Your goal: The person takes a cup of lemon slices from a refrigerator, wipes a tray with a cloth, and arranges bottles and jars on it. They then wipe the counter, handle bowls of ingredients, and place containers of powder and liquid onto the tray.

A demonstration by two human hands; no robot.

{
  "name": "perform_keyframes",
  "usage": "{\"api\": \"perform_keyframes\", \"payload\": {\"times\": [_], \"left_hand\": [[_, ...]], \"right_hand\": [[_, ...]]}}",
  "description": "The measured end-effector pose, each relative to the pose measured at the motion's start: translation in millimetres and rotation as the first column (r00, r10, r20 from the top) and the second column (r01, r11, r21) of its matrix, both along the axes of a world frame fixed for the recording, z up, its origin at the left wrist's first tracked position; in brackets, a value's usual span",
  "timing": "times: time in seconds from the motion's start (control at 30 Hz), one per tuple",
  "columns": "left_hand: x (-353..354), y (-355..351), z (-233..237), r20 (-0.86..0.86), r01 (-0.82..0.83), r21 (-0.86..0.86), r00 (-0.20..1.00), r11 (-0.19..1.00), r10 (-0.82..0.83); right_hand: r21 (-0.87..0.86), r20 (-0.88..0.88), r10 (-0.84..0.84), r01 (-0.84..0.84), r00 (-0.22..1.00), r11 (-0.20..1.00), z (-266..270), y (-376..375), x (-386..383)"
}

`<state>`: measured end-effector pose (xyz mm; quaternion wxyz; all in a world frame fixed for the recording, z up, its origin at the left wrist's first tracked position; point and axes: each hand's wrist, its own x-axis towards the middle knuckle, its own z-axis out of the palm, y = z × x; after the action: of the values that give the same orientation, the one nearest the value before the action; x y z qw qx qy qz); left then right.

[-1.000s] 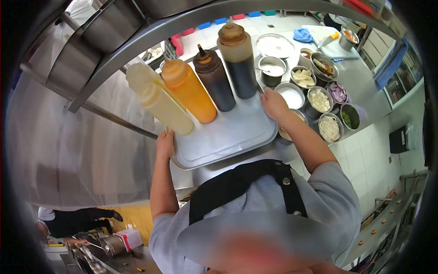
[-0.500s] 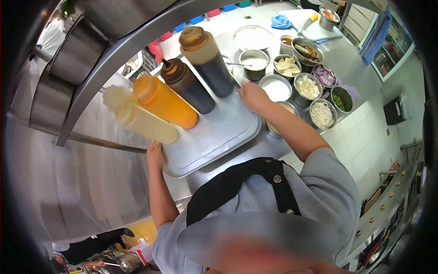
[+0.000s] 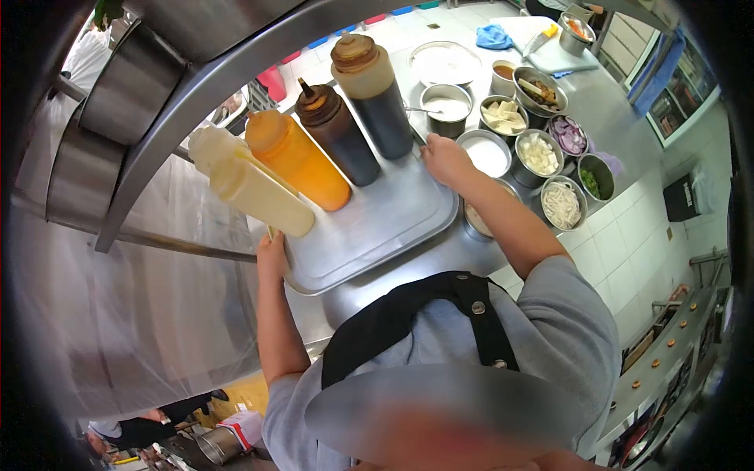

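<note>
A metal tray (image 3: 377,243) bears several squeeze bottles in a slanted row: a pale cream bottle (image 3: 263,192), an orange bottle (image 3: 302,169), a dark brown bottle (image 3: 342,141) and a taller dark bottle (image 3: 381,110). My left hand (image 3: 272,253) is closed on the tray's left edge, beside the base of the cream bottle. On the opposite edge, my right hand (image 3: 446,159) grips the tray near the tall dark bottle. Both hands' fingertips are partly hidden by the tray.
Metal containers of sliced onion (image 3: 567,135), white cubes (image 3: 539,153), noodles (image 3: 562,206) and greens (image 3: 591,184) stand right of the tray. A shelf rail (image 3: 169,98) arches over the left side. At the lower left, another person (image 3: 145,426) is beside a pot (image 3: 219,445).
The tray, its bottles and both my hands have shifted slightly upward in the view, with my right hand also slightly rightward. The containers appear a little farther right.
</note>
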<state>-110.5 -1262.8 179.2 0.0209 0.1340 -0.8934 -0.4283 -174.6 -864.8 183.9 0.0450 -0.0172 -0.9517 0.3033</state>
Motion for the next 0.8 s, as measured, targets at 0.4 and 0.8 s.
{"api": "perform_keyframes", "payload": {"times": [0.4, 0.8], "left_hand": [[-16, 4, 0, 0.007, 0.048, -0.151, 0.999, 0.987, -0.048], [-29, -8, -13, 0.161, 0.132, -0.38, 0.984, 0.915, -0.075]], "right_hand": [[0.055, 0.015, -0.058, 0.057, 0.998, 0.997, 5, 6, 11], [0.2, 0.004, -0.066, 0.064, 0.998, 0.978, 11, 5, 19]]}}
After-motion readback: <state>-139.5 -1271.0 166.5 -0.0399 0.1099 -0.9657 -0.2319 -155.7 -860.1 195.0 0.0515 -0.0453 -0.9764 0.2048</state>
